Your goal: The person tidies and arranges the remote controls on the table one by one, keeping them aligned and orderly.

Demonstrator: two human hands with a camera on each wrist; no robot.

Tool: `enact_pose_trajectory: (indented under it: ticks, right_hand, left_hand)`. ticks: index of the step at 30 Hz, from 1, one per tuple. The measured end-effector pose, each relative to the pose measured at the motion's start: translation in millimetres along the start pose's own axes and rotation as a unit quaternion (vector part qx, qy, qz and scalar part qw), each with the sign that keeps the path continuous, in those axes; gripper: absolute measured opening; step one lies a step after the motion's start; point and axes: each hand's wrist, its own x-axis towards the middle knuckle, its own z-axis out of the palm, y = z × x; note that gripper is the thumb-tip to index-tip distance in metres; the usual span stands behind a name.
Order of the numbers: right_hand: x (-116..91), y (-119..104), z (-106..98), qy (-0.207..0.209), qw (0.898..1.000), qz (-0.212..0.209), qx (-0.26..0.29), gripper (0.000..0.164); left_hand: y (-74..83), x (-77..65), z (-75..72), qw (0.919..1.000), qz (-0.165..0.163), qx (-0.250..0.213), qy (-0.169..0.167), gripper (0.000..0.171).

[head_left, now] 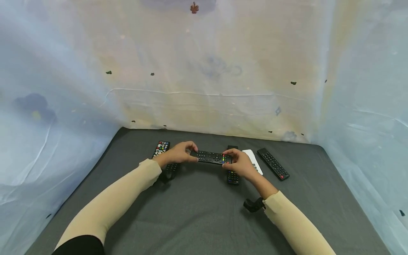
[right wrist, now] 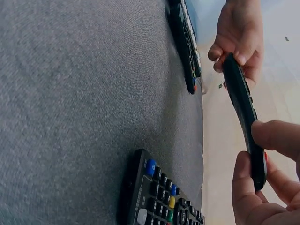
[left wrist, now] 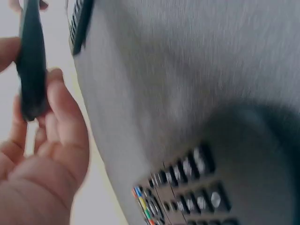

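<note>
A black remote control (head_left: 208, 157) spans the space between both hands, held raised over the grey table with its buttons toward the head camera. My left hand (head_left: 177, 153) pinches one end between thumb and fingers. The other end, near the coloured buttons, is gripped by my right hand (head_left: 243, 164). Seen edge-on in the right wrist view, the held remote (right wrist: 241, 103) shows a slim, slightly curved body. Under the right hand lies another black remote (head_left: 233, 179), partly covered. Below the left wrist, two more dark remotes show, one with red and white buttons (head_left: 161, 147).
To the right of the right hand lie a white remote (head_left: 250, 156) and a black remote (head_left: 273, 164) set at a slant. The grey cloth-covered table (head_left: 178, 219) ends at pale patterned curtains (head_left: 204, 109) behind and on both sides. A black wrist device (head_left: 253, 204) juts beside the right sleeve.
</note>
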Motion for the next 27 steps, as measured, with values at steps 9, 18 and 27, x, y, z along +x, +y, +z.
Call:
enact_pose_trajectory:
  ticks: [9, 18, 27]
  right_hand:
    - [6.4, 0.2, -2.2, -0.007, 1.0, 0.017, 0.02, 0.045]
    - [17.7, -3.1, -2.5, -0.03, 0.999, 0.022, 0.036, 0.046]
    - [30.6, -12.6, 0.5, -0.036, 0.997, 0.046, 0.043, 0.044]
  left_hand:
    - [9.0, -26.8, 22.2, 0.9992, -0.032, 0.009, 0.021, 0.033]
    - [12.7, -43.9, 29.8, 0.9978, -0.008, -0.033, 0.056, 0.031]
    - [18.0, -52.5, 49.6, 0.995, -0.019, -0.066, 0.073, 0.028]
